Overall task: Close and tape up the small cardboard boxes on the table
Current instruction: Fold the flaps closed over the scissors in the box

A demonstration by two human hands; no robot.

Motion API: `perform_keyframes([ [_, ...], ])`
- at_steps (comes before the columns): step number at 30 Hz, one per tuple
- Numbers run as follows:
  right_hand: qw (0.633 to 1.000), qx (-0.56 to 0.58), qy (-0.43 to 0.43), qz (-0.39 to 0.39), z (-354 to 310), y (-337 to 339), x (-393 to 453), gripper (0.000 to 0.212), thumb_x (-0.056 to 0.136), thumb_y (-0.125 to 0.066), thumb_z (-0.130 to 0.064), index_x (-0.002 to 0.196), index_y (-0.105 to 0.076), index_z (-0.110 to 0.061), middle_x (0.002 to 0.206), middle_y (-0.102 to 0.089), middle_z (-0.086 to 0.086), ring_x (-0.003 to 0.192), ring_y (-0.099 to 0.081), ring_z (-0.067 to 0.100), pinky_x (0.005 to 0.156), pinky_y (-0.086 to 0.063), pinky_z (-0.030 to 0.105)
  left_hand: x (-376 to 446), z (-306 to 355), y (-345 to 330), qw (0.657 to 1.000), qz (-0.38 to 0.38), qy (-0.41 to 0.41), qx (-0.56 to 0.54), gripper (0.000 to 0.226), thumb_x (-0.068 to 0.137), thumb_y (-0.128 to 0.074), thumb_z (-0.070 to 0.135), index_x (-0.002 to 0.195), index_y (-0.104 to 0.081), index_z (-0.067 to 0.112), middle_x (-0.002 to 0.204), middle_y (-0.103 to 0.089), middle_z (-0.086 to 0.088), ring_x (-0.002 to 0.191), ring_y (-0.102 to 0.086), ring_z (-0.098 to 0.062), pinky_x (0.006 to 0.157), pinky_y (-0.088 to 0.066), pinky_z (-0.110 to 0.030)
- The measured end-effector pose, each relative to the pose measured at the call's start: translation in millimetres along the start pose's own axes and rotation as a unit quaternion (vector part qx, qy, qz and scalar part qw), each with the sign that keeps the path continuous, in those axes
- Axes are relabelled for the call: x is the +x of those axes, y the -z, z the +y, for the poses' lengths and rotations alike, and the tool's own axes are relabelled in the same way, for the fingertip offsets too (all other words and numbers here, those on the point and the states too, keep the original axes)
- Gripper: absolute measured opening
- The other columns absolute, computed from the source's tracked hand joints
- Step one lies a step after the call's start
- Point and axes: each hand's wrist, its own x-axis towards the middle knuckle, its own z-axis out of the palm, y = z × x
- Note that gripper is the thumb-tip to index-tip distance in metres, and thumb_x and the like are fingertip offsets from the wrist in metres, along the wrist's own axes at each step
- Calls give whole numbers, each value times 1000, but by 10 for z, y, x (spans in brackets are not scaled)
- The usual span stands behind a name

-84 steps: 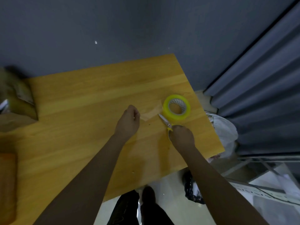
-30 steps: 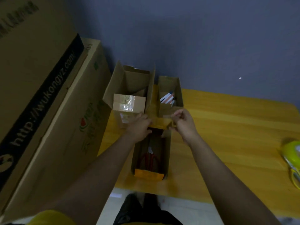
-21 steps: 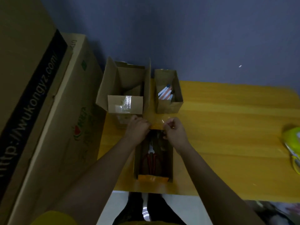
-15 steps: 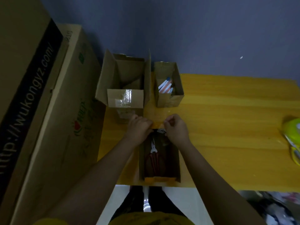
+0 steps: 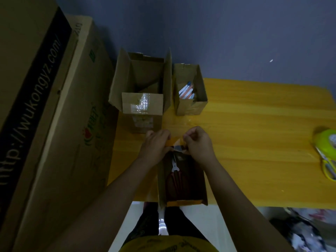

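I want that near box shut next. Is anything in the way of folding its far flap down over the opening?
Nothing visible blocks it. Both the left hand and right hand already grip the flap, and the pliers lie low inside the box, under the rim.

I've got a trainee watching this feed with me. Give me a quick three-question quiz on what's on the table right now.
1. True or false: the near box, holding the red-handled pliers, is already taped shut.
2. What does the far right box contain? A) pens B) scissors C) nothing
3. Fill in: the left hand and right hand both pinch the near box's far ___.

Key: 1 false: it lies open and the pliers show. 2 A. 3 flap. The yellow tape roll sits at the table's right edge, out of either grip.
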Motion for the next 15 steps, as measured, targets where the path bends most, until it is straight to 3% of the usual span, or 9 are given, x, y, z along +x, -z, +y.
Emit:
perform_keyframes([
  [2, 1000, -8, -20, 15, 28, -10, 4, 17, 92, -59, -9, 80, -52, -17, 79, -58, 4, 72, -62, 19, 49, -55, 29, 5, 8, -2, 1000, 0, 1, -4, 32, 80, -72, 31, 100, -50, 20, 104, -56, 4, 96, -52, -19, 74, -17, -25],
  [6, 998, -52, -23, 34, 18, -80, 33, 7, 90, -61, -10, 85, -57, -11, 81, -64, 8, 80, -66, 28, 73, -56, 50, 7, 46, -16, 1000, 7, 9, -14, 37, 78, -75, 29, 94, -42, 21, 98, -54, 3, 92, -53, -19, 75, -17, -25],
  [10, 993, -113, -31, 29, -3, -117, 88, 11, 88, -65, -15, 79, -59, -11, 75, -68, 12, 71, -68, 26, 71, -57, 48, 3, 81, -14, 999, 9, 32, -25, 47, 76, -77, 25, 93, -33, 23, 100, -52, -1, 93, -52, -23, 82, -24, -28],
  [15, 984, -166, -56, 18, -42, -117, 196, 8, 84, -67, -12, 83, -67, -4, 76, -70, 15, 73, -69, 26, 72, -58, 42, 4, 70, -2, 999, -7, 45, -24, 45, 77, -75, 28, 97, -36, 22, 107, -48, 0, 98, -52, -24, 90, -30, -32],
])
